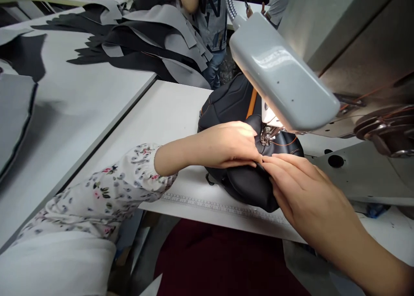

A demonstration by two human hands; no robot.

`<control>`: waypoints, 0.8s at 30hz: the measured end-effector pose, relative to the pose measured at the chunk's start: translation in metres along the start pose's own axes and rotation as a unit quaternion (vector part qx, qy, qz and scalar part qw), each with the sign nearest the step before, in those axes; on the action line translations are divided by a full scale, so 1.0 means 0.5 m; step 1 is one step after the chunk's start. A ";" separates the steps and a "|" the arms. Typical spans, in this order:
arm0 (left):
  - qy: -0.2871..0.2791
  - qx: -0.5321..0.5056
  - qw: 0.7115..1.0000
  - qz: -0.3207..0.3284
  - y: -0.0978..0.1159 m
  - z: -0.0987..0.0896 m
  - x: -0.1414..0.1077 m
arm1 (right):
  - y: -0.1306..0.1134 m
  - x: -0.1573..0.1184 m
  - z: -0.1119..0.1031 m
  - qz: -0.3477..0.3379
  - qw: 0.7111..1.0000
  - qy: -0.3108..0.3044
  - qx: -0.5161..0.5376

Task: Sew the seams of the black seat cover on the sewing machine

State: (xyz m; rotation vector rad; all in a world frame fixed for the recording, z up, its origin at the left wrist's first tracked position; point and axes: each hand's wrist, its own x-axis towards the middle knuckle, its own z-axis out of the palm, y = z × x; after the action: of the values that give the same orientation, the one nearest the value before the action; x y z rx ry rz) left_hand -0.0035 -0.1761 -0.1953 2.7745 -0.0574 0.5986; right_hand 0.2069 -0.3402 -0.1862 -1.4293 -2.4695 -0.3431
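A white sewing table (pixel 168 110) runs from 7 o'clock up toward 1 o'clock, with a printed ruler (pixel 207 203) along its near edge. At 10 to 11 o'clock a second table (pixel 80 97) carries a heap of grey and black cut pieces (pixel 155 37), and a person in a grey top (pixel 210 15) stands beyond it at 12 o'clock. At 2 to 3 o'clock sits the grey sewing machine (pixel 355 50), with its lamp (pixel 281 71) hanging over the work.

The black padded cover (pixel 249 184), trimmed with an orange strip (pixel 251 102) and orange stitching, lies at the middle of the view. Its long axis runs from about 12 o'clock down to 5 o'clock, passing under the presser foot (pixel 268 134).

The left hand (pixel 226 145), in a flowered sleeve (pixel 106 192), comes in from 8 o'clock and lies flat on the cover, fingers pressed together and pointing to 3 o'clock, tips just at the presser foot's near side. The right hand (pixel 307 192) comes in from 4 o'clock, fingers straight and close together, pointing to 10 o'clock, resting on the cover's near fold. The two sets of fingertips meet, touching or nearly so, just at 6 o'clock of the foot. Neither hand grips anything; both press down. The left hand is slightly nearer the foot.
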 end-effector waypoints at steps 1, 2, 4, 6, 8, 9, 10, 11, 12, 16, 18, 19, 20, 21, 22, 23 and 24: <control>-0.008 0.010 1.000 0.000 0.001 -0.002 0.003 | 0.002 -0.002 -0.001 -0.002 1.000 -0.003 -0.002; -0.016 0.015 1.000 0.005 0.000 -0.005 0.006 | 0.004 -0.002 -0.003 -0.003 1.000 -0.006 -0.002; -0.025 0.009 0.999 0.024 -0.003 -0.013 0.012 | 0.008 -0.001 -0.005 -0.001 1.000 -0.009 0.003; -0.019 -0.007 0.999 0.039 -0.006 -0.018 0.016 | 0.011 0.003 -0.005 0.002 1.000 -0.010 0.010; -0.006 -0.019 0.999 0.042 -0.008 -0.018 0.015 | 0.013 0.008 -0.006 0.000 1.000 -0.008 0.020; 0.001 -0.021 0.999 0.040 -0.007 -0.017 0.013 | 0.014 0.010 -0.006 -0.002 1.000 -0.009 0.025; 0.006 -0.021 0.999 0.037 -0.007 -0.014 0.012 | 0.015 0.012 -0.007 -0.004 0.999 -0.009 0.031; 0.010 -0.018 0.999 0.032 -0.006 -0.011 0.010 | 0.017 0.014 -0.008 -0.004 0.999 -0.010 0.038; 0.014 -0.014 0.999 0.026 -0.006 -0.009 0.008 | 0.019 0.015 -0.009 -0.002 0.999 -0.010 0.045; 0.027 0.002 1.000 0.008 -0.005 0.001 0.006 | 0.031 0.020 -0.010 0.008 0.998 -0.007 0.070; 0.037 0.015 0.999 0.004 -0.005 0.005 0.006 | 0.039 0.022 -0.007 -0.001 0.997 -0.002 0.076; 0.044 0.023 0.999 0.003 -0.004 0.008 0.005 | 0.044 0.022 -0.006 -0.007 0.997 0.000 0.079; 0.052 0.032 0.998 0.005 -0.002 0.011 0.005 | 0.049 0.023 -0.003 -0.014 0.997 0.002 0.080; 0.063 0.042 0.997 0.006 0.000 0.015 0.004 | 0.055 0.023 -0.001 -0.021 0.997 0.005 0.079; 0.074 0.050 0.996 0.008 0.002 0.020 0.003 | 0.060 0.023 0.001 -0.027 0.997 0.008 0.077; 0.087 0.057 0.995 0.011 0.005 0.026 0.001 | 0.065 0.023 0.003 -0.035 0.997 0.013 0.074; 0.101 0.063 0.993 0.014 0.008 0.032 0.000 | 0.070 0.022 0.005 -0.042 0.996 0.019 0.070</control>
State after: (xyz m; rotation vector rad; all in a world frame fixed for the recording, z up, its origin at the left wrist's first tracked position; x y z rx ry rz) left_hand 0.0026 -0.1847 -0.2079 2.8201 -0.0151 0.9178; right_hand 0.2320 -0.3135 -0.1821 -1.2556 -2.4736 -0.2065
